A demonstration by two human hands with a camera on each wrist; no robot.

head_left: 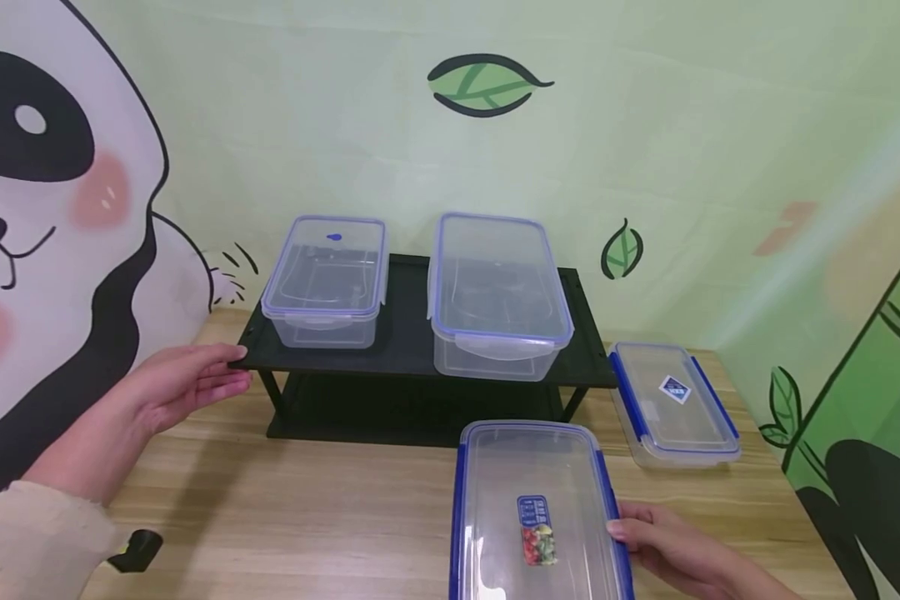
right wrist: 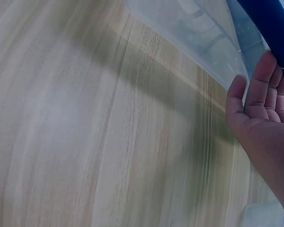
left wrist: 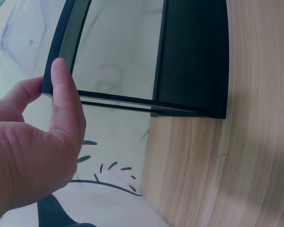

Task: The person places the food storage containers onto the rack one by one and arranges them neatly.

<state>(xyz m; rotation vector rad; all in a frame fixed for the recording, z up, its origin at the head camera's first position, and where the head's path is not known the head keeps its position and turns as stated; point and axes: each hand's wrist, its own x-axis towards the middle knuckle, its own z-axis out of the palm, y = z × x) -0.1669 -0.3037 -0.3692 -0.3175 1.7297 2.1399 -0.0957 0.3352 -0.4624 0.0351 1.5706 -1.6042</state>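
Observation:
A black two-tier shelf (head_left: pixel 407 358) stands on the table, and my left hand (head_left: pixel 187 387) pinches its left front corner. In the left wrist view, the thumb and fingers of the left hand (left wrist: pixel 42 137) lie on opposite faces of the upper board (left wrist: pixel 61 42). A large clear food container (head_left: pixel 495 475) with blue side clips and a picture label is in front of the shelf. My right hand (head_left: pixel 667 542) touches its right side; in the right wrist view, the fairly straight fingers of the right hand (right wrist: pixel 265 101) meet the blue clip (right wrist: pixel 270 28).
On the upper board stand two lidded clear containers, a smaller one (head_left: pixel 326 275) at left and a larger one (head_left: pixel 498 287) at right. Another blue-clipped container (head_left: pixel 675 404) sits right of the shelf. Behind the wooden table (head_left: pixel 330 517) hangs a printed backdrop (head_left: pixel 307 108).

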